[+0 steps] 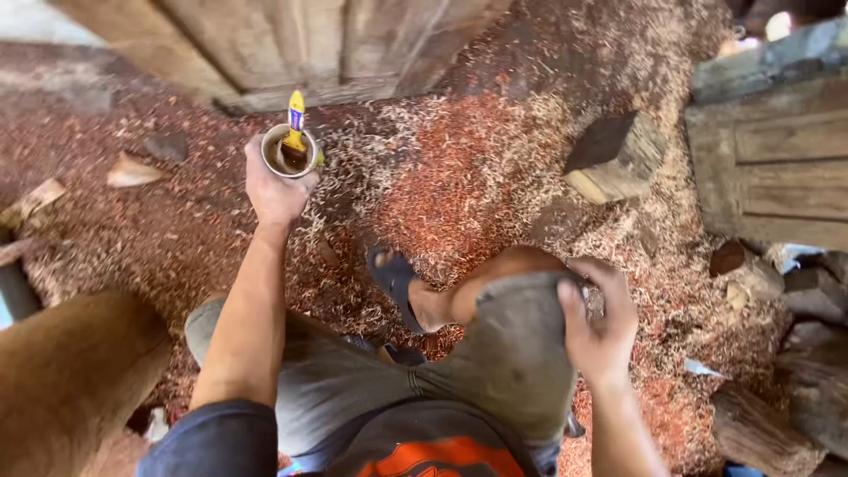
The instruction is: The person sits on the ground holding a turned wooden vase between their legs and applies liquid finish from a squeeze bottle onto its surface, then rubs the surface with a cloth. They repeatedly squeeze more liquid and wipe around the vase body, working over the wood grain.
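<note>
My left hand [274,190] is stretched forward and grips a small round tin cup [290,152] with dark liquid in it. A brush with a yellow handle [295,124] stands in the cup. My right hand [599,322] rests on my raised right knee and clutches the grey cloth of my shorts [517,353]. My foot in a dark sandal [396,281] is planted on the ground between the two hands.
Reddish wood shavings [459,185] cover the ground. A wooden block [614,159] lies ahead on the right. Wooden panels [291,44] stand at the top, a carved wooden piece [777,168] at right, a smooth brown timber [75,371] at lower left, offcuts [768,424] at lower right.
</note>
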